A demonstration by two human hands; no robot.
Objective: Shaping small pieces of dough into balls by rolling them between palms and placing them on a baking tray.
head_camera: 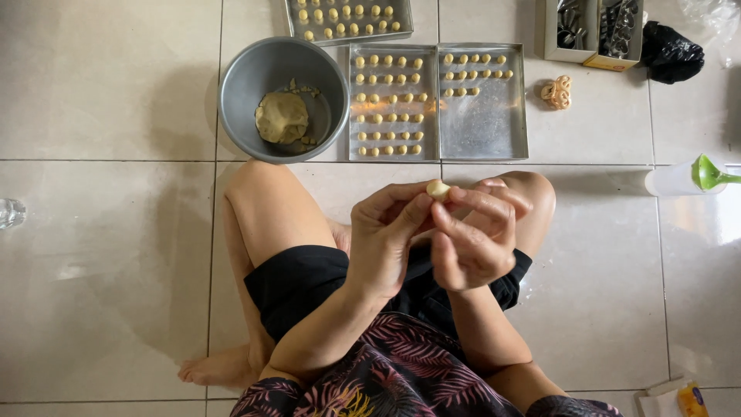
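Note:
I sit cross-legged on a tiled floor. My left hand and my right hand meet in front of my knees and together pinch a small pale dough ball at their fingertips. Ahead, a grey metal bowl holds a lump of dough. To its right lie two metal trays: the left tray is filled with rows of small dough pieces, the right tray has rows only along its far part. A third tray with dough pieces sits at the top edge.
A box of metal cutters and a black bag sit at the top right. A small tan pile lies beside the right tray. A white container with a green lid is at the right edge, and a glass object at the left.

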